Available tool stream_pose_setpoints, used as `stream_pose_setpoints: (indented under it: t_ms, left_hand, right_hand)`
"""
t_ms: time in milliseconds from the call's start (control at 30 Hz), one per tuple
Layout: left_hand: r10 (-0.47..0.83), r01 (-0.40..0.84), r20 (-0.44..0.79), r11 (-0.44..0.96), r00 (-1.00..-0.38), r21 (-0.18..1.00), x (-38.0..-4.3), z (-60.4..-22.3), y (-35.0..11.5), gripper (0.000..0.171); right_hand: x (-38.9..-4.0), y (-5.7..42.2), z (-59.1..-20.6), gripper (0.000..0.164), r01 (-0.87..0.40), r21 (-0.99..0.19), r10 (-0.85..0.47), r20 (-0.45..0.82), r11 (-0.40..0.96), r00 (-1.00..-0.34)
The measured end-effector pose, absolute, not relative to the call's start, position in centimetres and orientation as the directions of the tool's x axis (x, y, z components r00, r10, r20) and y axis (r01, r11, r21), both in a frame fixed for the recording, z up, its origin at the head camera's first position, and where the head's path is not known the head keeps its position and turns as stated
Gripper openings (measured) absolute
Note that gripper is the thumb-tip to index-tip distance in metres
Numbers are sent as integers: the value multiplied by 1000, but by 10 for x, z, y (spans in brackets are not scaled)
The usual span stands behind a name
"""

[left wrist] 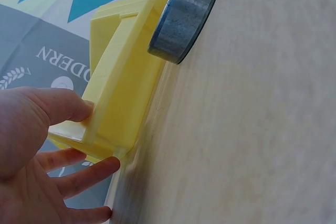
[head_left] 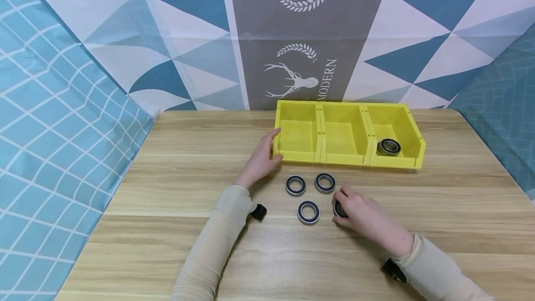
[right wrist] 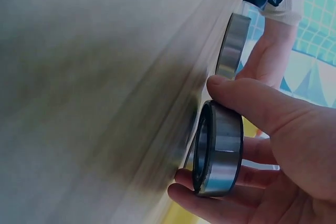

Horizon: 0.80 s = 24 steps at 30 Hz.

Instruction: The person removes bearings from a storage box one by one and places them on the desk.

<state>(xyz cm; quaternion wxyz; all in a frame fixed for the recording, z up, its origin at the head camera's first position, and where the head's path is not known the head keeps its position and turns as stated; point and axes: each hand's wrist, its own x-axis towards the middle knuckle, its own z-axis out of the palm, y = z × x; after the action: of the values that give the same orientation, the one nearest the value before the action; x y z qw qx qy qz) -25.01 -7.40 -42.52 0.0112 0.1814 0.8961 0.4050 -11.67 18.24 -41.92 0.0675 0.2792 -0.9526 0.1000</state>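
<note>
My right hand (head_left: 361, 212) grips a ball bearing (right wrist: 223, 150), a steel ring with a dark face, between thumb and fingers, low over the table; in the head view the hand partly hides it. Three similar bearings lie flat to its left: one at the back left (head_left: 295, 185), one at the back right (head_left: 324, 183) and one in front (head_left: 308, 212). At the left end of a yellow three-compartment bin (head_left: 297, 157), my left hand (head_left: 260, 160) touches the side wall, its thumb on the front rim and fingers spread, fairly straight.
Inside the bin's right compartment sits another bearing (head_left: 389, 147). The wooden table (head_left: 167, 189) ends at a patterned cloth (head_left: 200, 59) behind the bin. Small black devices are strapped at the left cuff (head_left: 259, 212) and right cuff (head_left: 394, 271).
</note>
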Motion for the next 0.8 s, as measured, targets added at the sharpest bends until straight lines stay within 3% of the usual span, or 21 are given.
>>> stream_pose_setpoints:
  t_ms: [333,800]
  left_hand:
    - [328,304,119,602,-937,738,-250,-425,-74,74]
    - [330,307,122,595,-936,743,-250,-425,-74,73]
  right_hand:
    - [-115,182,-422,44,-547,-138,-515,214,825,-830]
    - [-116,180,-420,51,-480,-196,-454,164,855,-876]
